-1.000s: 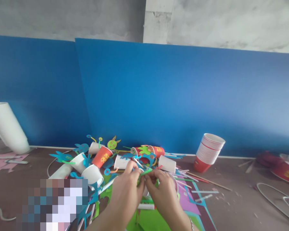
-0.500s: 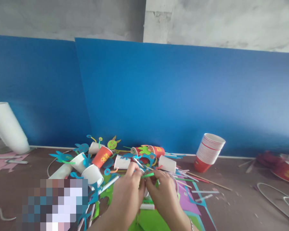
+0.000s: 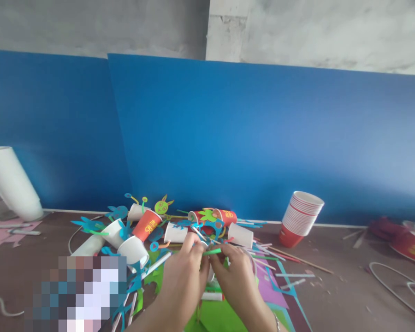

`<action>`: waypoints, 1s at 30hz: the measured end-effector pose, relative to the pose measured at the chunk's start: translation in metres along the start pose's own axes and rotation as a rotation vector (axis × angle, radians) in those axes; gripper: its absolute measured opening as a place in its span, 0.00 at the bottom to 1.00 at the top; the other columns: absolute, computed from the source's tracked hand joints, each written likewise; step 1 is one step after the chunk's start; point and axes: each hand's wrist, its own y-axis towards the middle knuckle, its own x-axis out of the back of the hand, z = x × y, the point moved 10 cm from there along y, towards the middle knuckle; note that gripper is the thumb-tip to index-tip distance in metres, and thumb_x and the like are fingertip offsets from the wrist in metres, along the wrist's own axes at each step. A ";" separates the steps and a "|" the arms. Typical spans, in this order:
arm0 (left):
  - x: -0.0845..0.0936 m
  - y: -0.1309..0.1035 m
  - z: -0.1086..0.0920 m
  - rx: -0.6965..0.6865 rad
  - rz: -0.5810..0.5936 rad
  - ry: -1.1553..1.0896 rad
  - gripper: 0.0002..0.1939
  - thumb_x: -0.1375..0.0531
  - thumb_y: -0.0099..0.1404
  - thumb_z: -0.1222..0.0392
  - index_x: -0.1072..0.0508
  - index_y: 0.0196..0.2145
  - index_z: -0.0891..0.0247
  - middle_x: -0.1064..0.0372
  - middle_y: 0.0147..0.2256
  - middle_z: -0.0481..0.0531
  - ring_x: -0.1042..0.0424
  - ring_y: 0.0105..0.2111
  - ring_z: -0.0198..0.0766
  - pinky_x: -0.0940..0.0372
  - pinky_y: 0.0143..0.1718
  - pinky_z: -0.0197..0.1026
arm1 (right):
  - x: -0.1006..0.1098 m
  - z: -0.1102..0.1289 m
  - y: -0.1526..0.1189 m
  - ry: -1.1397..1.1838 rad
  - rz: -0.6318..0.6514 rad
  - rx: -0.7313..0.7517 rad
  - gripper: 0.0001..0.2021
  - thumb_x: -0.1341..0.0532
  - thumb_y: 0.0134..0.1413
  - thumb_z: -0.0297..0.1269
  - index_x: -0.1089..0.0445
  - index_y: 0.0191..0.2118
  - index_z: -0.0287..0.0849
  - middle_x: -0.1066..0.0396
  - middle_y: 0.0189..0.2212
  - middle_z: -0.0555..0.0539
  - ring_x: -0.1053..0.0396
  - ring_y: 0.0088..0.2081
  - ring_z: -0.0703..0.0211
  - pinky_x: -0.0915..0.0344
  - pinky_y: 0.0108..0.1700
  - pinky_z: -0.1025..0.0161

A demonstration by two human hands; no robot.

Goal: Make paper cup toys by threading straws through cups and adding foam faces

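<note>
My left hand (image 3: 188, 267) and my right hand (image 3: 233, 269) meet at the lower middle, fingertips pinched close together. A short green strip (image 3: 212, 251) runs between their fingertips, held at both ends. Partly hidden behind and below the hands is a white cup (image 3: 210, 274). Beneath them lie green paper sheets (image 3: 217, 318) and a white marker with a red end (image 3: 211, 296). White cups (image 3: 133, 251) and an orange-red cup (image 3: 147, 225) lie to the left, among blue paper cutouts (image 3: 90, 225).
A tall stack of cups (image 3: 301, 219) leans at the right rear. Straws and thin sticks (image 3: 300, 261) spread right of the hands. White rolled material (image 3: 12, 184) stands far left, a red bowl (image 3: 411, 244) far right. A blue panel (image 3: 207, 138) backs the table.
</note>
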 end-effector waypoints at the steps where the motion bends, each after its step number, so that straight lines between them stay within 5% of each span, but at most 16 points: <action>1: 0.000 0.000 -0.001 -0.003 0.001 -0.004 0.08 0.45 0.65 0.64 0.26 0.37 0.58 0.28 0.44 0.49 0.23 0.31 0.38 0.37 0.26 0.34 | 0.001 0.000 0.000 -0.014 -0.018 0.000 0.10 0.45 0.46 0.33 0.25 0.26 0.42 0.27 0.22 0.47 0.31 0.29 0.54 0.43 0.34 0.62; 10: 0.002 0.003 0.002 0.013 0.005 -0.018 0.07 0.43 0.63 0.65 0.26 0.37 0.58 0.28 0.44 0.50 0.24 0.29 0.37 0.39 0.25 0.34 | 0.000 0.004 0.001 0.031 0.050 0.024 0.11 0.46 0.51 0.35 0.30 0.23 0.42 0.28 0.22 0.48 0.32 0.28 0.56 0.43 0.32 0.64; 18: -0.003 0.000 -0.001 -0.007 -0.002 -0.089 0.07 0.44 0.64 0.64 0.26 0.35 0.58 0.29 0.44 0.48 0.25 0.28 0.35 0.39 0.26 0.34 | 0.004 0.004 0.001 -0.063 -0.013 0.010 0.07 0.46 0.44 0.33 0.39 0.19 0.43 0.33 0.17 0.50 0.36 0.23 0.59 0.47 0.27 0.66; 30: -0.003 0.002 0.001 0.001 0.007 -0.035 0.08 0.44 0.64 0.65 0.26 0.36 0.57 0.28 0.45 0.48 0.24 0.28 0.36 0.40 0.25 0.35 | 0.003 0.009 0.002 -0.010 0.070 0.040 0.11 0.46 0.50 0.34 0.30 0.22 0.42 0.30 0.20 0.49 0.35 0.24 0.59 0.45 0.28 0.65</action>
